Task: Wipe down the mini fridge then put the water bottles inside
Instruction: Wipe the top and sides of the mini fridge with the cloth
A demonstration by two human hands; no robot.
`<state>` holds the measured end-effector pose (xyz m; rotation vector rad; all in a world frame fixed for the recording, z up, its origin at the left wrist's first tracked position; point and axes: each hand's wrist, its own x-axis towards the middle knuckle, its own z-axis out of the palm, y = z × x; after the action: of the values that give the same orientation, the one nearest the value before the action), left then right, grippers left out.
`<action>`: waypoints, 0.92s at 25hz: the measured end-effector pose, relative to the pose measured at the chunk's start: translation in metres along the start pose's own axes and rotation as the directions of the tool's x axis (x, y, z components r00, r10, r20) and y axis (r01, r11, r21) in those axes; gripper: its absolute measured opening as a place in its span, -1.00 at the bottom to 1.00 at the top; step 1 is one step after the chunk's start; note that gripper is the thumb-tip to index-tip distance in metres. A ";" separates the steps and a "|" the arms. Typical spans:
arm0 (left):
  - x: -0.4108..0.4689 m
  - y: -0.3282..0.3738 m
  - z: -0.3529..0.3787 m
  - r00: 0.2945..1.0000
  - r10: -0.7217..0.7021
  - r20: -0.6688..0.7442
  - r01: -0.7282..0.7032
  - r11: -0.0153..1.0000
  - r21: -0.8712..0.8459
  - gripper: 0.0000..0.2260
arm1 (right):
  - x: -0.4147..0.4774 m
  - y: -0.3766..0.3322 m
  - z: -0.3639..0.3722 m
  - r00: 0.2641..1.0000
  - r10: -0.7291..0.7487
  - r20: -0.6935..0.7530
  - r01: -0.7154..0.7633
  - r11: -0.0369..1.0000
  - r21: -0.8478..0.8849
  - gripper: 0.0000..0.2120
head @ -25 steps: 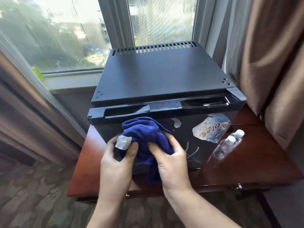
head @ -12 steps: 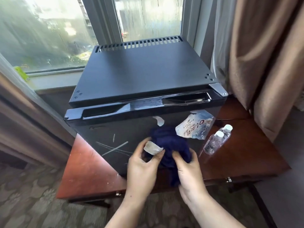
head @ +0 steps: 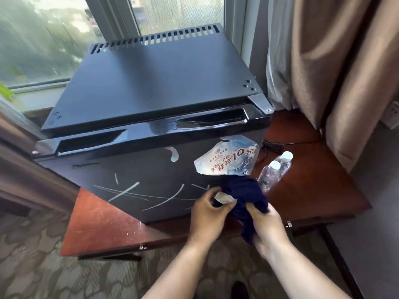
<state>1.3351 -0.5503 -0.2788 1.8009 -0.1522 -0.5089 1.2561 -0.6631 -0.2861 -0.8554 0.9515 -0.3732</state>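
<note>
A black mini fridge [head: 151,87] stands on a reddish wooden table, its door shut and marked with pale scratches and a torn sticker [head: 228,158]. A dark blue cloth [head: 246,193] with a white tag is bunched against the door's lower right part. My left hand [head: 207,214] pinches the cloth at the tag. My right hand [head: 267,227] grips the cloth's hanging end. Two clear water bottles [head: 274,171] with white caps lie on the table just right of the fridge.
The table [head: 103,225] has bare wood left and right of the fridge. A black cable [head: 278,145] runs behind the bottles. Brown curtains [head: 336,67] hang at the right, a window [head: 43,39] is behind, and patterned carpet lies below.
Both hands have carried the cloth down and to the right across the fridge door, from its upper left part to its lower right corner. The view has shifted left.
</note>
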 end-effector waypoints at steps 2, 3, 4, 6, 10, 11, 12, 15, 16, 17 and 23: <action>0.005 -0.010 0.012 1.000 0.011 0.007 -0.011 0.999 0.031 -0.73 | 0.014 -0.003 -0.012 1.000 -0.016 0.014 0.017 0.998 -0.058 -0.75; 0.005 -0.015 0.015 1.000 0.008 0.006 -0.008 0.999 0.039 -0.74 | 0.019 -0.002 -0.015 1.000 -0.017 0.022 0.018 0.997 -0.069 -0.76; 0.004 -0.019 0.016 1.000 0.001 -0.001 -0.001 0.999 0.032 -0.74 | 0.022 0.000 -0.015 0.999 -0.014 0.034 0.017 0.997 -0.075 -0.76; 0.000 -0.028 0.006 1.000 -0.001 -0.029 0.001 1.000 -0.002 -0.84 | 0.021 0.010 -0.009 0.998 -0.004 0.059 0.009 0.997 -0.080 -0.77; -0.002 -0.031 -0.052 0.990 -0.023 -0.137 0.014 0.997 -0.070 -0.96 | -0.002 0.030 0.033 0.996 0.048 0.076 -0.050 0.998 0.034 -0.63; -0.002 -0.030 -0.073 0.984 -0.037 -0.174 0.025 0.997 -0.069 -0.94 | -0.008 0.034 0.049 0.995 0.046 0.085 -0.050 0.998 0.042 -0.61; -0.004 -0.029 -0.094 0.979 -0.041 -0.201 0.027 0.997 -0.072 -0.92 | -0.015 0.038 0.065 0.994 0.037 0.099 -0.041 0.998 0.044 -0.61; -0.013 -0.023 -0.157 0.967 0.002 -0.254 -0.024 0.996 -0.080 -0.85 | -0.043 0.052 0.117 0.993 0.023 0.116 -0.027 0.999 0.038 -0.62; -0.018 -0.020 -0.177 0.959 0.023 -0.283 -0.053 0.993 -0.101 -0.84 | -0.056 0.057 0.134 0.992 0.021 0.128 -0.026 0.999 0.038 -0.62; -0.023 -0.018 -0.195 0.949 0.054 -0.312 -0.096 0.988 -0.122 -0.86 | -0.068 0.063 0.150 0.990 0.025 0.141 -0.031 0.999 0.043 -0.62; -0.055 0.000 -0.281 0.900 0.290 -0.326 -0.348 0.928 -0.136 -0.57 | -0.134 0.077 0.241 0.981 0.037 0.192 -0.051 0.996 0.069 -0.81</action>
<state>1.4028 -0.2812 -0.2064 1.6004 -0.1784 -0.0081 1.3766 -0.4185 -0.1999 -0.7865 0.7728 -0.2804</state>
